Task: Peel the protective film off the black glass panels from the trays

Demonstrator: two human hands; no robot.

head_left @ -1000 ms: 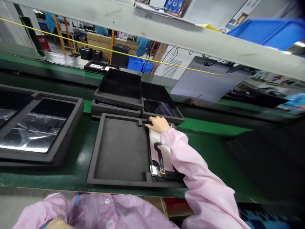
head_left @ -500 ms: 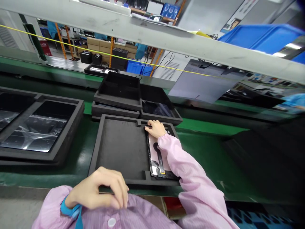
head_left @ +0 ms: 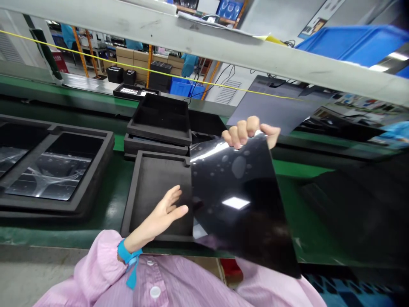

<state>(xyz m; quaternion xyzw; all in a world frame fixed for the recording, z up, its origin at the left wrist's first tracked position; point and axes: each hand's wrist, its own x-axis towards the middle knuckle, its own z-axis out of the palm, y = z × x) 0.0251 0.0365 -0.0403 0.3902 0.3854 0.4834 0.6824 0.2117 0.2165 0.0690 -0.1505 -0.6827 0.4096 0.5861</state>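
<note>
My right hand (head_left: pixel 251 132) grips the top edge of a glossy black display panel (head_left: pixel 236 183), held up at a tilt with its film-covered front towards me. Bubbles show under the film, and a bright light reflects in the glass. My left hand (head_left: pixel 168 211), a blue wrist strap (head_left: pixel 129 256) at its wrist, has its fingers apart and holds nothing. It hovers left of the panel, over the black foam tray (head_left: pixel 156 179). The raised panel hides the tray's right side and most of my right forearm.
At left, a foam tray (head_left: pixel 107 147) holds two film-covered panels, one a dark screen (head_left: pixel 53 166). More black trays (head_left: pixel 158 138) are stacked behind the middle one. A pale shelf beam (head_left: pixel 191 32) and a yellow cord (head_left: pixel 179 76) cross above the green bench (head_left: pixel 111 200).
My right hand has lifted the panel out of the tray, and its glossy front now shows instead of its back. My left hand has moved right and forward, its fingers opening out.
</note>
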